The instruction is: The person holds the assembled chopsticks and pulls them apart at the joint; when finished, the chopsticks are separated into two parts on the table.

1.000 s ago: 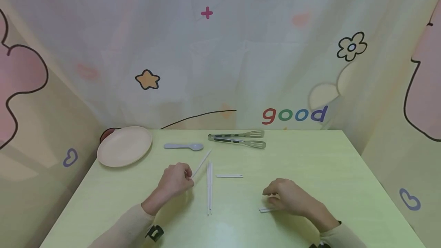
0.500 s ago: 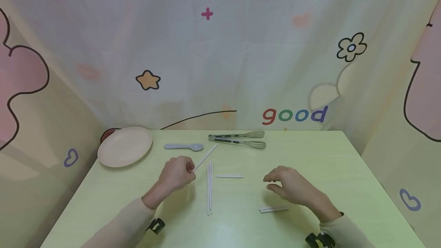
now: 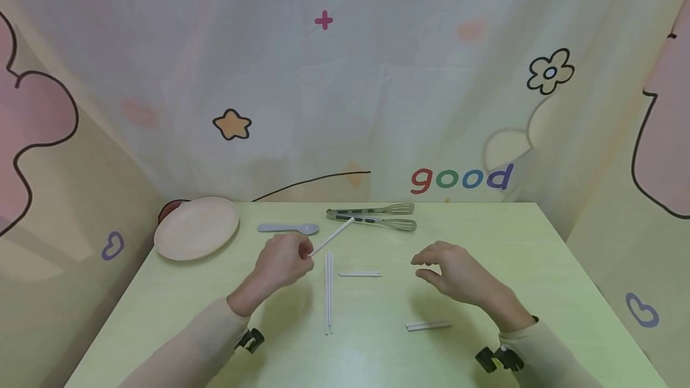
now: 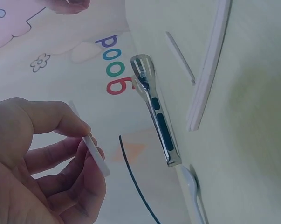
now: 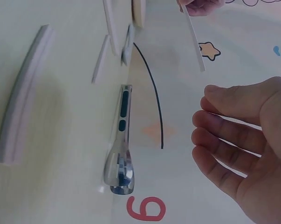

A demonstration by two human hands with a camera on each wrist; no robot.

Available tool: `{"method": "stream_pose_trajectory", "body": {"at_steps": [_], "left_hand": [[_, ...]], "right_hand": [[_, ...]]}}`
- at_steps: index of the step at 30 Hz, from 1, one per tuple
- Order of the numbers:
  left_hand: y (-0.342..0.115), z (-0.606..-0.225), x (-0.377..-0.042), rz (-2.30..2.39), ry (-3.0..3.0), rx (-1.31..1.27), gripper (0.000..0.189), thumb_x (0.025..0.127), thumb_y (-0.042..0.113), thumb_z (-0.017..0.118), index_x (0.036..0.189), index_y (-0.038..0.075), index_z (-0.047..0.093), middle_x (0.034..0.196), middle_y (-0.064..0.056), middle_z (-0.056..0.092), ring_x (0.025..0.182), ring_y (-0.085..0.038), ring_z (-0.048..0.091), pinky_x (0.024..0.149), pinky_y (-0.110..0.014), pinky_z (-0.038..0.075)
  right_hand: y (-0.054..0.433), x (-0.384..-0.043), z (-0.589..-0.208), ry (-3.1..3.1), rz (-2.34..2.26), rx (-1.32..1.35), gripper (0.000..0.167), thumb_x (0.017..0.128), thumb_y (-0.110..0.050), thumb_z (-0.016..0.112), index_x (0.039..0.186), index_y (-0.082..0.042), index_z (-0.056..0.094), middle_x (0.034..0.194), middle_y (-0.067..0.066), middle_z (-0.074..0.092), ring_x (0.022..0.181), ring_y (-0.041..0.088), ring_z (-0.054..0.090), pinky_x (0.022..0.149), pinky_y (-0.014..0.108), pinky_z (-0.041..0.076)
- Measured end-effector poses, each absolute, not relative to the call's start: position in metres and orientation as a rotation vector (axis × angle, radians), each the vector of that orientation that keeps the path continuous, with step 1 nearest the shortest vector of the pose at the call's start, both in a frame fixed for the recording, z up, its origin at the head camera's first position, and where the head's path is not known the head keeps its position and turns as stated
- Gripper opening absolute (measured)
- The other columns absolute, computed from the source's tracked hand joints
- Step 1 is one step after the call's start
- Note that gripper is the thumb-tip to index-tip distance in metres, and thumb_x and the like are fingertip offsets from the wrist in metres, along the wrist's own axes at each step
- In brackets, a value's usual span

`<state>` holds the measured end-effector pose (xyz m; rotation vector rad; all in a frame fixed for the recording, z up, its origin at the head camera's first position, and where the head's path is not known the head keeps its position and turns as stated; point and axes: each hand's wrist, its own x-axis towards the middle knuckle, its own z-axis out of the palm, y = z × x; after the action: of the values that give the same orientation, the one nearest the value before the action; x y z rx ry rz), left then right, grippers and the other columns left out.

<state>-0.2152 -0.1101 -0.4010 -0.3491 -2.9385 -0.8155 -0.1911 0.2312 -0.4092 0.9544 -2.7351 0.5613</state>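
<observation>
Over a pale-green table point(image 3: 372, 355), the left hand point(image 3: 281, 259) pinches a thin white stick point(image 3: 333, 236); the right hand point(image 3: 458, 272) hovers, fingers apart.

Staged tabletop booth, building type unclear. Flat pale-green table point(image 3: 372, 310) walled on three sides by pastel fabric curtain point(image 3: 345, 88), printed black-outlined orange star point(image 3: 232, 125), multicoloured word "good" point(image 3: 463, 180).

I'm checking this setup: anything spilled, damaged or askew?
No spill or damage stands out. Only the short sticks below the right hand look slightly askew, slanting while the other short sticks lie straight across.
</observation>
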Motion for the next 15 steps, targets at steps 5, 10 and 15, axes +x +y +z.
{"method": "stream_pose_trajectory", "body": {"at_steps": [5,10,15], "left_hand": [[-0.108,-0.394,-0.216,-0.797,-2.937,-0.384,0.007,0.078,0.007,0.069,0.084,0.010,0.070,0.072,0.003,0.061,0.060,-0.013,0.052,0.046,-0.026,0.040],[-0.106,-0.384,-0.219,-0.780,-2.913,-0.429,0.009,0.078,0.006,0.068,0.086,0.008,0.072,0.073,0.003,0.063,0.060,-0.013,0.052,0.045,-0.026,0.039],[-0.105,-0.375,-0.221,-0.773,-2.881,-0.476,0.012,0.078,0.004,0.067,0.087,0.009,0.074,0.073,0.004,0.067,0.061,-0.012,0.052,0.045,-0.025,0.037]], "right_hand": [[0.229,-0.194,-0.403,-2.683,0.571,0.954,0.016,0.085,-0.013,0.074,0.101,-0.011,0.074,0.098,-0.001,0.072,0.091,0.017,0.066,0.076,0.034,0.055],[0.226,-0.195,-0.397,-2.678,0.582,0.924,0.017,0.085,-0.013,0.074,0.102,-0.011,0.074,0.100,-0.001,0.072,0.095,0.019,0.066,0.077,0.035,0.056],[0.223,-0.198,-0.390,-2.648,0.586,0.918,0.018,0.085,-0.010,0.074,0.103,-0.010,0.073,0.102,0.002,0.072,0.098,0.022,0.066,0.080,0.040,0.056]]}}
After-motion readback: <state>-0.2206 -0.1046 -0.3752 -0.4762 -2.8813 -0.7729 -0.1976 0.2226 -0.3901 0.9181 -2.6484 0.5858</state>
